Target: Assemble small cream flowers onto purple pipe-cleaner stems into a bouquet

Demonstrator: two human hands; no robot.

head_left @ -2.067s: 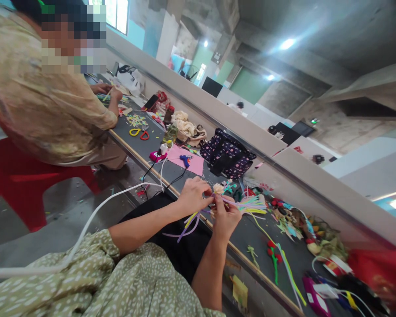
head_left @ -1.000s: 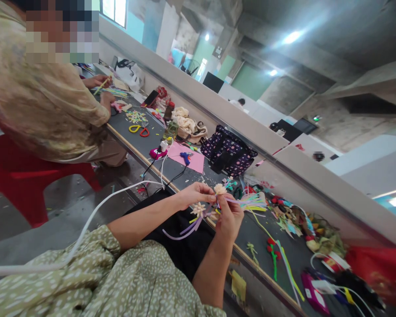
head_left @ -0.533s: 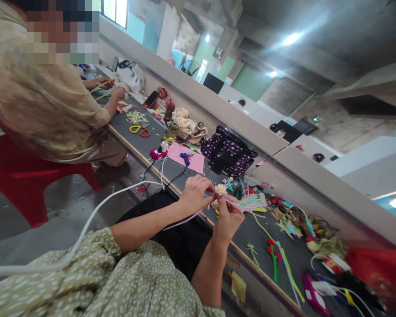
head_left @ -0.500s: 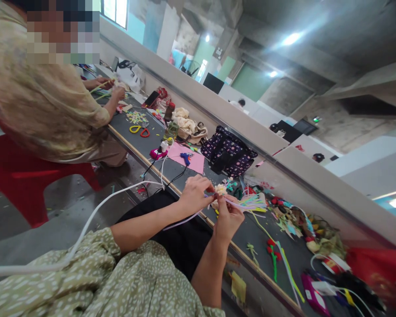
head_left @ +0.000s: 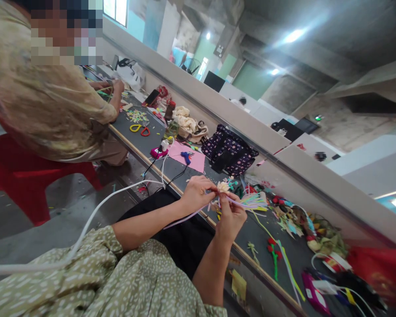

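My left hand [head_left: 198,193] is closed in a pinch on a small cream paper flower [head_left: 223,186] and a lilac strip [head_left: 185,217] that trails down toward my lap. My right hand [head_left: 230,217] is closed just beside it, gripping a bundle of thin coloured strips [head_left: 251,202] in lilac, yellow and green that fan out to the right. Both hands hover over the near edge of a dark grey worktable [head_left: 251,233].
A polka-dot bag [head_left: 229,152], pink sheet [head_left: 185,158], pink glue gun [head_left: 158,152], scissors [head_left: 139,129] and craft scraps [head_left: 300,222] lie on the table. Another person [head_left: 49,105] sits at the left on a red chair [head_left: 16,176]. A white cable [head_left: 95,215] crosses my lap.
The loose strip ends and second small flower that hung below my hands have been drawn in; one lilac strip now runs down. The other person's hands moved farther along the table.
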